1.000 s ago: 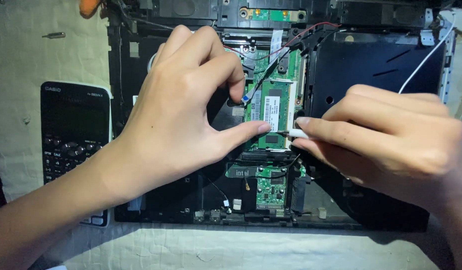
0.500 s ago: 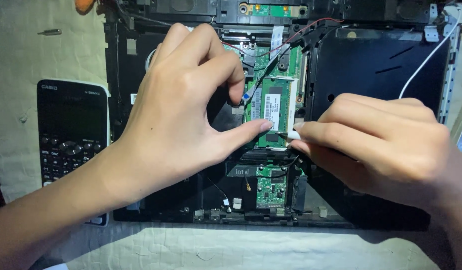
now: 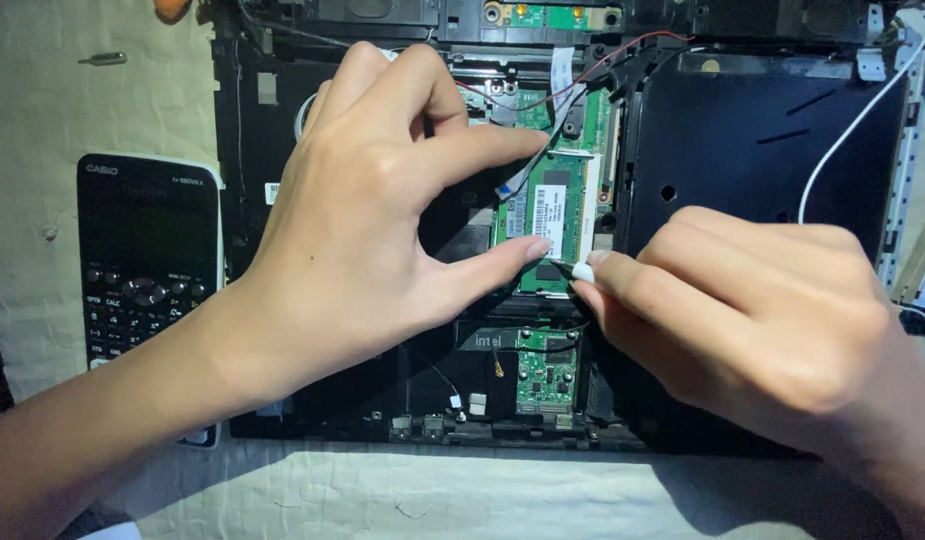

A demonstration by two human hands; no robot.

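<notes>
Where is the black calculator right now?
In the head view the black calculator lies on the pale cloth at the left, beside the opened laptop, just past the left hand.

**Desk Covered in Pale, Creased Sheeting**

The desk (image 3: 402, 495) is being covered by a pale, off-white sheet, wrinkled and faintly cracked along the lower edge. The surface is being lit unevenly from above, with the left side being kept brighter and the right corner being left in shadow. No wall, floor or window is being shown.
</notes>
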